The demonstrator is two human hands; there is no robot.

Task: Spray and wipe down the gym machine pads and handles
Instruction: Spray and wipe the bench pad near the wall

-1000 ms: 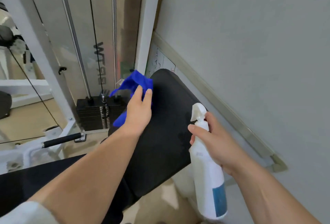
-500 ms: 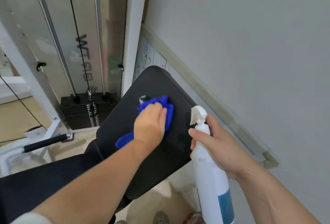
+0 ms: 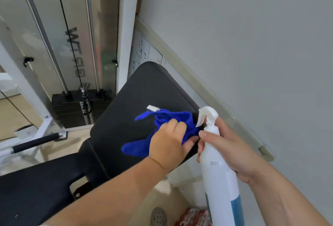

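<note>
Person's body as seen from the head camera. Left hand (image 3: 167, 146): broad back, rounded knuckles, and a fine crease line crossing the wrist. Right hand (image 3: 232, 151): longer in outline, with slender fingers (image 3: 221, 138) and a short, trimmed nail on the index fingertip. Left forearm (image 3: 108, 189) and right forearm (image 3: 279, 195): both uncovered from the wrist to the edge of the frame, smooth in outline, with faint tendon ridges near the right wrist. A thin pale strip at the lower left edge may be a sleeve; too little shows to tell. Grey perforated shoe toe (image 3: 158, 216): rounded, dotted with small holes, visible between the forearms.
</note>
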